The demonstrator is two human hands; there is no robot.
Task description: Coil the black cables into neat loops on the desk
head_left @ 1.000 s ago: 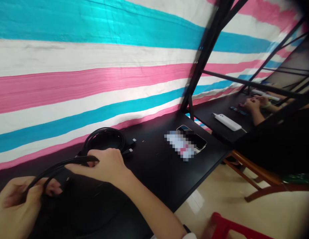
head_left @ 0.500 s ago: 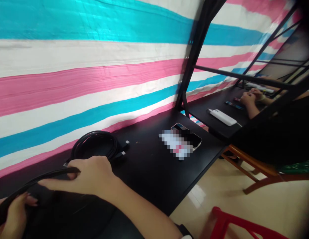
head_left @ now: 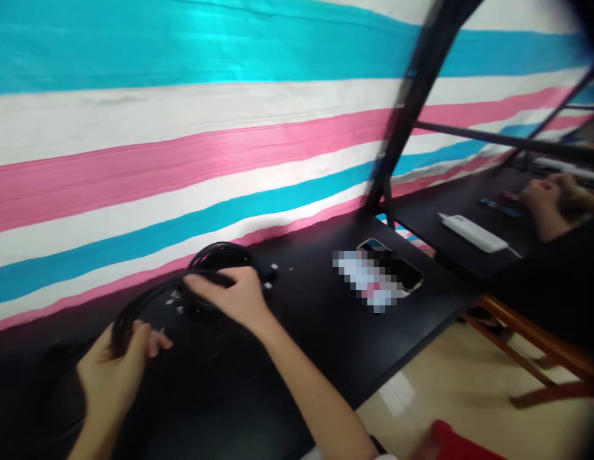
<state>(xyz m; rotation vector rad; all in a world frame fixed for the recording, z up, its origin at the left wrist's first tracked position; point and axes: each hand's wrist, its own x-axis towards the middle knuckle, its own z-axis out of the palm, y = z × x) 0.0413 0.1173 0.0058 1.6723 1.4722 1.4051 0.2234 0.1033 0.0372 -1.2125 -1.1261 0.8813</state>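
Between my two hands arches a bundle of black cable (head_left: 146, 295). My left hand (head_left: 115, 358) is closed around its near end, thumb on top. At the far end, my right hand (head_left: 237, 297) grips the bundle between thumb and fingers. Just behind the right hand lies a coiled black cable (head_left: 220, 248) on the black table (head_left: 297, 345), partly hidden by that hand. Pale connector plugs (head_left: 274, 267) stick out at the coil's right side, and more small plugs show left of it. The lower left is dark and blurred, so the cable's trailing part is unclear.
A smartphone (head_left: 407, 275) and a pixelated pale item lie right on the table. A black metal frame (head_left: 397, 134) and striped sheet (head_left: 205, 147) stand behind. Beyond are a white power bank (head_left: 474, 233), another person's hands (head_left: 546, 195), a wooden chair (head_left: 527, 332) and red stool (head_left: 450, 441).
Both my hands have moved right with the cable bundle, and the left hand has come fully into view. The camera view has shifted left.
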